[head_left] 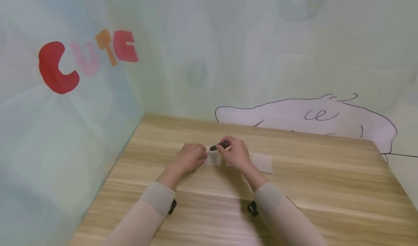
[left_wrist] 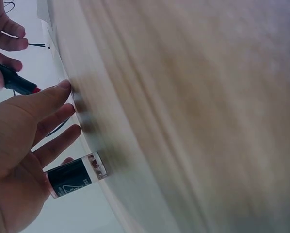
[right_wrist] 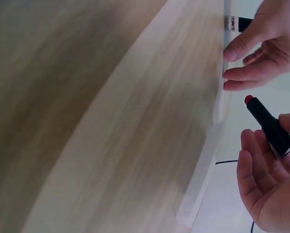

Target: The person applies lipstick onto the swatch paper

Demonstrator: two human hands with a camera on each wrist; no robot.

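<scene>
My right hand point(head_left: 237, 154) pinches a black lipstick point(right_wrist: 267, 121) between thumb and fingers. Its red tip points toward the left hand, above the table. The left hand point(head_left: 191, 157) rests with its fingertips at the tabletop, by the left edge of a small pale paper point(head_left: 213, 159). Close to the left palm, a short cylinder point(left_wrist: 74, 177) with a black label and a clear end stands on the table; the head view hides it. Whether the palm touches it I cannot tell. Another white paper point(head_left: 262, 162) lies to the right of the right hand.
The wood-grain table point(head_left: 183, 217) meets a painted wall point(head_left: 183, 50) at the back and left. Coloured letters are on the left wall, and a pink outlined drawing point(head_left: 294, 111) is on the back wall. Black pieces point(head_left: 252, 208) show at both wrists.
</scene>
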